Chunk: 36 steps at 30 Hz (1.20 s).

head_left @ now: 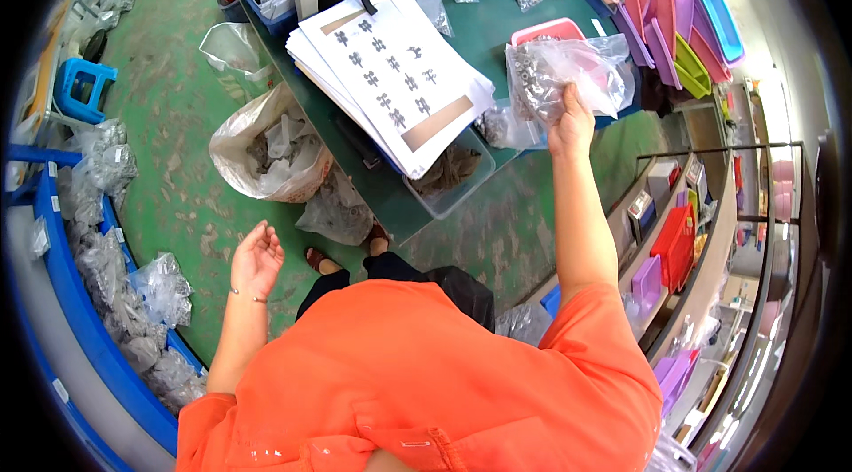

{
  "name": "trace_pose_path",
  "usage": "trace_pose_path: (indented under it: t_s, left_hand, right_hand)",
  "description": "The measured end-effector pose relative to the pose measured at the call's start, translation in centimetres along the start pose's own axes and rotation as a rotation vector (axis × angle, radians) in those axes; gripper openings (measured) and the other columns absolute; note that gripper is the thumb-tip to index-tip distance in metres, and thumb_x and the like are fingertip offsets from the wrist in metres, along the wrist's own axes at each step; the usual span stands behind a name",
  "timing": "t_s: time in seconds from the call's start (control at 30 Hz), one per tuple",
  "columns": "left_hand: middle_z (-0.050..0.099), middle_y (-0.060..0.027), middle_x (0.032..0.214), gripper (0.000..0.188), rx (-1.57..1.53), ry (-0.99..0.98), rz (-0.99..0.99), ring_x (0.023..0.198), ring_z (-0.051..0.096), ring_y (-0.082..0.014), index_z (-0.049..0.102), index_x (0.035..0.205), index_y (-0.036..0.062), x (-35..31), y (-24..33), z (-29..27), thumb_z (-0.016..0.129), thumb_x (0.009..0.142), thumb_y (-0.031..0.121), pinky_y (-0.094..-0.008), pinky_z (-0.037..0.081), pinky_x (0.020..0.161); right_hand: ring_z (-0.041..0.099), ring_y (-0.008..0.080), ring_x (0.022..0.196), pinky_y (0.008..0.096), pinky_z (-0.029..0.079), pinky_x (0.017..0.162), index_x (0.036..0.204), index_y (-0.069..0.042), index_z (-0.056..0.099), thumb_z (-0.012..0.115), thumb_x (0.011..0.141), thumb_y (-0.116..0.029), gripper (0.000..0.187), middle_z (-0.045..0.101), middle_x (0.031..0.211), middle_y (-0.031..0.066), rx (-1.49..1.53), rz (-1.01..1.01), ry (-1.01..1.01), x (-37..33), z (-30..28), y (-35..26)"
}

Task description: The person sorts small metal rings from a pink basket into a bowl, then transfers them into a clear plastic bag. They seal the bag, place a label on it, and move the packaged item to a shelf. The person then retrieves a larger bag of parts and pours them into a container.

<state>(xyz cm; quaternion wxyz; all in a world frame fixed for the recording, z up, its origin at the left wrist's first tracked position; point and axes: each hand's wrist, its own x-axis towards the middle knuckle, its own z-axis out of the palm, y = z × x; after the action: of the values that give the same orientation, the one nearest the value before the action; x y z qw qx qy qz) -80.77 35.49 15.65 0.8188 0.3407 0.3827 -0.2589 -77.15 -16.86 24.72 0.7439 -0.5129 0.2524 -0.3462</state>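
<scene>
My right hand (571, 123) grips a clear plastic bag (603, 73) with small metal parts bunched at its left side. The bag is over a pink tray (561, 27) at the right part of the green table (306, 86), hiding much of it. Down at my left side, my left hand (257, 261) hangs empty, its fingers loosely curled and apart. To the left of the bag lies a stack of paper sheets (435, 108) printed with pictures of small dark parts. A clear plastic bin (479, 172) with dark, crumpled contents is partly under the sheets.
A white sack (232, 157) of plastic bags stands on the floor left of the table. Blue racks (55, 232) with bagged parts line the far left. Purple, red and green trays (661, 24) pile up at the back right; shelves (701, 232) run along the right.
</scene>
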Motion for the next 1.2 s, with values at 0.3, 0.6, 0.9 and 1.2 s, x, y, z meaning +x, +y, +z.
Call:
trace_pose_path:
  t_s: [0.3,0.6,0.9,1.2]
  left_hand:
    - [0.059,-0.0011,0.085,0.015,-0.088,0.122,0.04,0.073,0.056,-0.012,0.056,0.098,0.0081,-0.8,-2.9,0.8,0.059,0.084,0.012,-0.026,0.047,0.064]
    - [0.058,-0.0022,0.086,0.026,-0.03,0.185,0.037,0.074,0.056,-0.0124,0.052,0.106,0.007,0.8,-2.8,0.7,0.061,0.082,0.011,-0.0272,0.046,0.065]
    - [0.046,-0.0216,0.122,0.08,0.661,0.58,0.368,0.109,0.049,-0.032,0.031,0.132,-0.001,10.0,4.0,-1.9,0.074,0.069,0.022,-0.0385,0.044,0.085]
    - [0.049,-0.0157,0.122,0.071,1.764,0.594,0.5,0.114,0.046,-0.0327,0.044,0.122,0.0066,21.3,16.0,-1.0,0.073,0.065,0.035,-0.0451,0.038,0.093]
  right_hand:
    - [0.056,0.0192,0.08,0.0303,0.045,0.065,0.105,-0.001,0.059,0.06,0.087,-0.021,0.028,0.06,0.097,0.0053,-0.453,0.351,-0.205,8.8,-0.5,8.9]
    - [0.057,0.0173,0.081,0.027,0.045,0.07,0.11,0.004,0.055,0.058,0.076,-0.001,0.034,0.06,0.097,0.0106,-0.874,0.195,-0.225,9.1,-4.1,6.9]
    - [0.056,0.0208,0.097,0.0312,0.044,0.083,0.098,0.002,0.056,0.053,0.08,0.007,0.019,0.057,0.106,0.0137,-0.684,-0.561,-0.317,-13.4,7.4,1.6]
    - [0.046,0.0345,0.115,0.0405,0.037,0.098,0.123,-0.001,0.044,0.065,0.073,-0.007,0.054,0.046,0.126,0.0185,-1.087,-0.072,-1.207,-26.8,21.6,18.9]
